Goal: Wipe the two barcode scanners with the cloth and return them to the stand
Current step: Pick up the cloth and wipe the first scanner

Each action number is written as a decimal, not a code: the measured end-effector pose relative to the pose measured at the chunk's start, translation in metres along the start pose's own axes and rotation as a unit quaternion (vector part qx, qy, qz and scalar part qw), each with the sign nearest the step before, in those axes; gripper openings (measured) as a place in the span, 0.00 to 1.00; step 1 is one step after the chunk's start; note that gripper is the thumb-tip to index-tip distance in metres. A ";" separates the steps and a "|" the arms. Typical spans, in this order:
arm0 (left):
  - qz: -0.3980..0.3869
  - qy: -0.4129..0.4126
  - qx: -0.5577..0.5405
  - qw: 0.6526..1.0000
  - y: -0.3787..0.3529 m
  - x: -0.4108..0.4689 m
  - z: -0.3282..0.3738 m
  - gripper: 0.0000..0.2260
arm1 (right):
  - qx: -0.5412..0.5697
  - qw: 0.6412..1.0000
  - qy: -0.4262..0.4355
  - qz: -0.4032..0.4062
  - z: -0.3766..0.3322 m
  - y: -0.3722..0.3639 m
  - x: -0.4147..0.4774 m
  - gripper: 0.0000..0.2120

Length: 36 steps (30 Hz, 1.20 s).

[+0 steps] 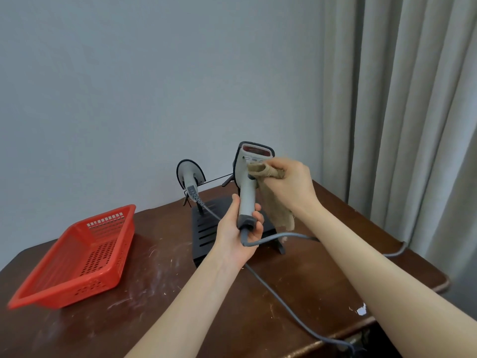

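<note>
Left hand (238, 229): clenched round the bottom of the scanner (245, 187), fingers curled over the grip just above where its cable (281, 235) comes out.
Right hand (291, 182): grasping the bunched cloth (278, 210) and pressing it to the scanner's neck, just under the head; the rest of the cloth hangs loose below.
Where it is: I have the scanner lifted above the right side of the stand (206, 228), clear of the table (309, 280).
Second scanner (189, 173): on the far left of the stand, well apart from both hands; from my view I can't tell for sure how it is seated.
Which way it points: long axis close to upright, leaning slightly right at the top; head on top, handle down, red window facing up and towards the near side.
How it will handle: I judge it light and stiff, with a hard, smooth plastic shell that could slip in a loose grip. The window looks like the part to treat gently.
Where to hold: low on the handle, as now, which leaves head and neck open to the cloth.
Cable: trails off to the right and may tug when I turn the scanner.
Cloth: soft, limp and coarse-woven, so it folds easily round the neck.
</note>
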<state>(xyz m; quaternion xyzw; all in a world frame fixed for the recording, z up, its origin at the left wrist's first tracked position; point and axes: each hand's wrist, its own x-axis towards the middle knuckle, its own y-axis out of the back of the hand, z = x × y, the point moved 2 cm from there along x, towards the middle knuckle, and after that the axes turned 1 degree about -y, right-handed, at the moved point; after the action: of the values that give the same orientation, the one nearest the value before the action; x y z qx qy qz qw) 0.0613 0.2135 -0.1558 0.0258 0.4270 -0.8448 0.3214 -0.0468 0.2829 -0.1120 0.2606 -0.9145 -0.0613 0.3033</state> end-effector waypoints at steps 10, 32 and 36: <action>0.018 -0.017 0.030 0.999 0.004 0.005 0.001 0.21 | 0.025 0.981 0.059 -0.182 -0.005 0.000 -0.017 0.09; -0.027 -0.059 0.063 0.996 0.007 0.007 0.008 0.21 | -0.038 0.961 0.079 -0.263 -0.016 -0.002 -0.018 0.08; -0.034 -0.059 0.088 0.994 0.008 0.010 0.006 0.20 | 0.015 0.951 0.046 -0.306 -0.016 0.002 -0.019 0.07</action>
<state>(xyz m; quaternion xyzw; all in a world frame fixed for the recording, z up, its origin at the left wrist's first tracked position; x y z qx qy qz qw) 0.0594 0.2000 -0.1608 -0.0102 0.3319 -0.8898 0.3132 -0.0257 0.2951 -0.1088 0.5352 -0.7767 -0.1255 0.3075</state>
